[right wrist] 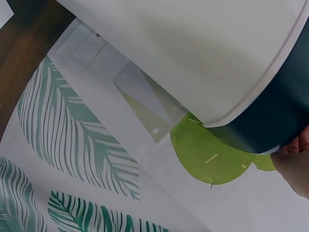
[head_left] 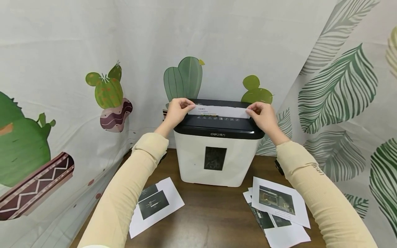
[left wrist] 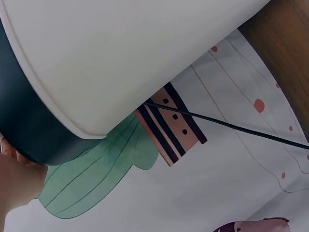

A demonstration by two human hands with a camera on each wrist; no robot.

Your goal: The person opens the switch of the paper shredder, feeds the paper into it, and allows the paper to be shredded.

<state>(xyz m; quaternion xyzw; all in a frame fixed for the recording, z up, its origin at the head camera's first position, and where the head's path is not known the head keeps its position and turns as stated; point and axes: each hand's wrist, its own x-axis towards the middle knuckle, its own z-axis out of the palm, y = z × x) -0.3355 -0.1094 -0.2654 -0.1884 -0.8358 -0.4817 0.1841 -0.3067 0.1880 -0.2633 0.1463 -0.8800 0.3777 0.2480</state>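
A white paper shredder (head_left: 192,162) with a black top (head_left: 217,125) stands upright at the back of the table. From the slot in its top sticks a strip of printed paper (head_left: 226,111), its lower part hidden inside. My left hand (head_left: 178,109) pinches the paper's left end between thumb and fingers; at the right end my right hand (head_left: 262,115) does the same. Both wrist views show the shredder's side, with the left hand (left wrist: 19,179) and the right hand (right wrist: 294,162) at the edge of its dark top; the paper is barely visible there.
Printed sheets (head_left: 173,203) lie on the brown table (head_left: 201,213) at the left, and a pile of several more (head_left: 297,206) lies at the right. A black cord (left wrist: 231,126) runs from behind the shredder. A cloth (head_left: 232,44) with printed cacti hangs behind.
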